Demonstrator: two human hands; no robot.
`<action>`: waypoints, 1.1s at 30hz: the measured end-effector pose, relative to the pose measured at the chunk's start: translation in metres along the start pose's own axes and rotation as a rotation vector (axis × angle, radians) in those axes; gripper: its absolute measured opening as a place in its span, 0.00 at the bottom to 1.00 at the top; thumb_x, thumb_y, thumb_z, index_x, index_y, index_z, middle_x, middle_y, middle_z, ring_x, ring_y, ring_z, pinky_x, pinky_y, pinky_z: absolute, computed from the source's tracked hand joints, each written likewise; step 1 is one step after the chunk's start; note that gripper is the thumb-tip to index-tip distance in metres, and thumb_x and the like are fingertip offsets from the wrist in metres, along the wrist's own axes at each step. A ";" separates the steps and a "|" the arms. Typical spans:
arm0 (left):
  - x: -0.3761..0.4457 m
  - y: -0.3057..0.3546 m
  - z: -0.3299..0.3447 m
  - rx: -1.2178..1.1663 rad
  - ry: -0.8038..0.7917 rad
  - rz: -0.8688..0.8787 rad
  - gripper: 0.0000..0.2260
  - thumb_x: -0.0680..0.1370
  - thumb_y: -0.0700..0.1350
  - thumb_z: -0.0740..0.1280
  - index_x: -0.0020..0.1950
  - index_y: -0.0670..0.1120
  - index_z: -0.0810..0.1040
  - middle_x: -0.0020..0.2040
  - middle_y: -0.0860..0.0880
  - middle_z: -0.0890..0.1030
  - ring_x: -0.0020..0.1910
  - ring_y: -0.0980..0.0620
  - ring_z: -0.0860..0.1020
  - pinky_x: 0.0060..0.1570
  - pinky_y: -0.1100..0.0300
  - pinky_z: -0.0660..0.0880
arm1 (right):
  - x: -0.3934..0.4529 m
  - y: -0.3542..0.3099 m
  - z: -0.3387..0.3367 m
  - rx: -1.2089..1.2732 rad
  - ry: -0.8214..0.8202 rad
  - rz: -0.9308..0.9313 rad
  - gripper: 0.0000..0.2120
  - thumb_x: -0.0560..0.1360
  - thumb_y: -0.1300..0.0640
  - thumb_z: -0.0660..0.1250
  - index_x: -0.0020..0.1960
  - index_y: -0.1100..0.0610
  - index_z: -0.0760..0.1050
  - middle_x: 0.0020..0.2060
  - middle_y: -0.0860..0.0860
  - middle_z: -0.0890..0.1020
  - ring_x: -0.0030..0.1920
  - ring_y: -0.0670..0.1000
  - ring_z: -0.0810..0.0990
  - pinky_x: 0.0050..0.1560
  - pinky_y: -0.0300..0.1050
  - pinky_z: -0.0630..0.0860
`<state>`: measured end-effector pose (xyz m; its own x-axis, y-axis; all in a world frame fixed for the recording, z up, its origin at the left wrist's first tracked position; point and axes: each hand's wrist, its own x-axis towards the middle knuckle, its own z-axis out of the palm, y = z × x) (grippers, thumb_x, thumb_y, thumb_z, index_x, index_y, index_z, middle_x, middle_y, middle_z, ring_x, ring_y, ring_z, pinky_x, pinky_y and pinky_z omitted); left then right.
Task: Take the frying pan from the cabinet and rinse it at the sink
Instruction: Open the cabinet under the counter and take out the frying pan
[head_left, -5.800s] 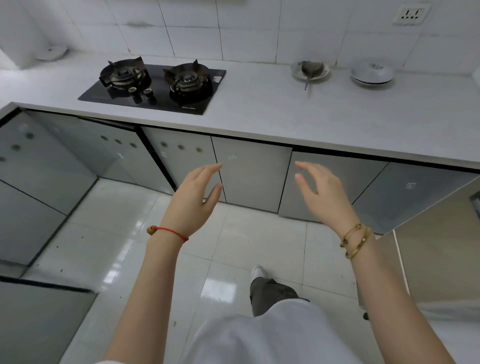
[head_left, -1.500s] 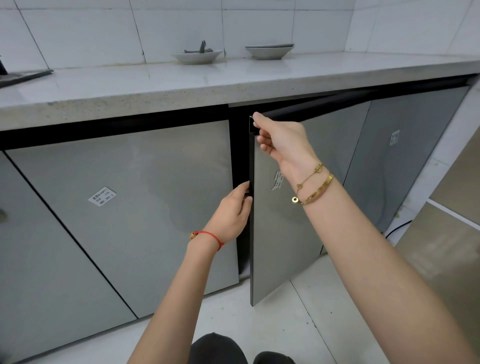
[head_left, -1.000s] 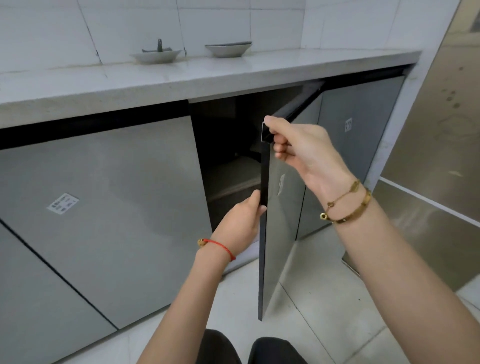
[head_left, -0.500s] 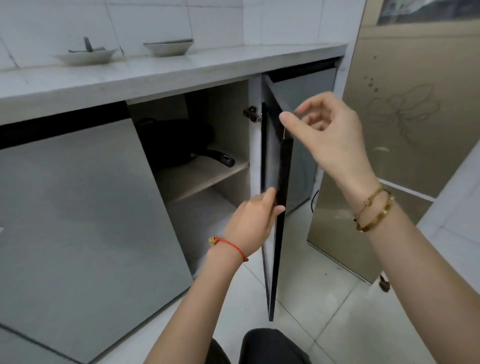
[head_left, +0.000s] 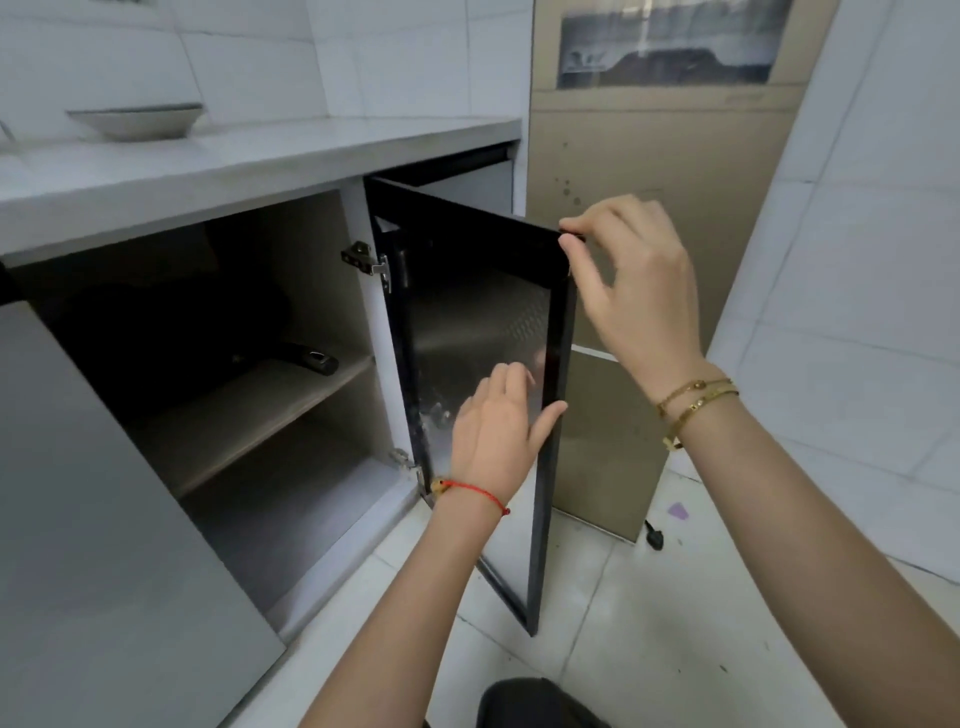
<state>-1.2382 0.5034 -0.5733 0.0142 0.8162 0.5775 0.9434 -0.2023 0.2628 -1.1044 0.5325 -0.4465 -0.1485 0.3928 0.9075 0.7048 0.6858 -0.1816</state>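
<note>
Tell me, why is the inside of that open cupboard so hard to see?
Head view: the upper shelf lies in deep shadow, so only the frying pan's handle reads clearly; the glossy cabinet door catches glare; the wide lens bends the countertop.

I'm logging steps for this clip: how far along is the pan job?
Done: the cabinet door stands swung wide open. In hand: the right hand pinches its top corner, and the left hand rests against its free edge. Left: the frying pan lies untouched on the upper shelf; no sink is in view.

Head view, near (downward) open cabinet (head_left: 270, 395).
</note>
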 end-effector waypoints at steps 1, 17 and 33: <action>0.002 0.000 0.006 -0.019 0.044 -0.019 0.20 0.78 0.62 0.59 0.58 0.47 0.70 0.53 0.49 0.74 0.50 0.49 0.76 0.47 0.51 0.78 | 0.001 0.004 0.002 -0.016 -0.003 0.002 0.10 0.80 0.55 0.62 0.51 0.58 0.81 0.46 0.51 0.81 0.48 0.52 0.76 0.47 0.39 0.70; 0.065 0.024 0.078 -0.116 -0.141 0.019 0.34 0.80 0.54 0.60 0.79 0.47 0.46 0.80 0.46 0.48 0.75 0.43 0.59 0.70 0.47 0.66 | 0.025 0.099 0.019 -0.253 -0.064 0.112 0.13 0.79 0.58 0.62 0.61 0.56 0.78 0.52 0.51 0.83 0.54 0.53 0.74 0.50 0.40 0.70; 0.094 0.022 0.107 -0.106 -0.229 -0.024 0.32 0.81 0.53 0.57 0.79 0.52 0.43 0.80 0.50 0.40 0.72 0.40 0.61 0.63 0.43 0.72 | 0.035 0.141 0.041 -0.210 -0.024 0.129 0.15 0.78 0.60 0.62 0.63 0.55 0.78 0.54 0.49 0.83 0.55 0.52 0.73 0.52 0.40 0.73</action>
<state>-1.1810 0.6332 -0.5962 0.0781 0.9205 0.3828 0.9047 -0.2268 0.3606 -1.0390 0.6681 -0.4565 -0.0629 0.4849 0.8723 0.8472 0.4879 -0.2102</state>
